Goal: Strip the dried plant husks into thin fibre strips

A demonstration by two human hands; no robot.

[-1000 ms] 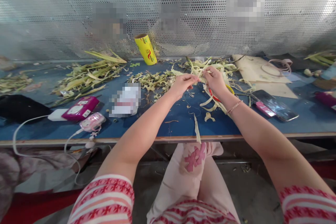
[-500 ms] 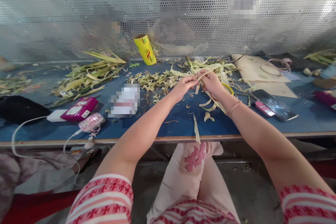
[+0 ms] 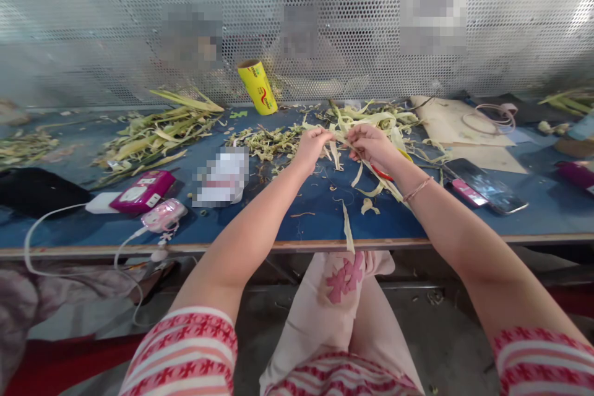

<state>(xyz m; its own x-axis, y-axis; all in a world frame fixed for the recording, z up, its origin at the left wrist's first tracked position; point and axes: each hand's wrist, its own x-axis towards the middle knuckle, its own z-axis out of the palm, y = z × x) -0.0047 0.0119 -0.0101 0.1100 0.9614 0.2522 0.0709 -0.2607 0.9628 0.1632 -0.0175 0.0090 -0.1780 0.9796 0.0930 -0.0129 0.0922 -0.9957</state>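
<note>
Husk strip (image 3: 340, 138) pinched taut between left hand (image 3: 312, 143) and right hand (image 3: 371, 145) above desk (image 3: 278, 216), looks mid-tear; next needs steady opposite pull.

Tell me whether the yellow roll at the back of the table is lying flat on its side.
No, the yellow roll stands on its end, tilted, by the mesh wall at the back of the blue table.

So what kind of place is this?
Probably a workshop where people strip plant leaves by hand. A long blue worktable is strewn with pale leaf strips, both hands pull at them, and a perforated metal screen divides it from workers opposite.
</note>
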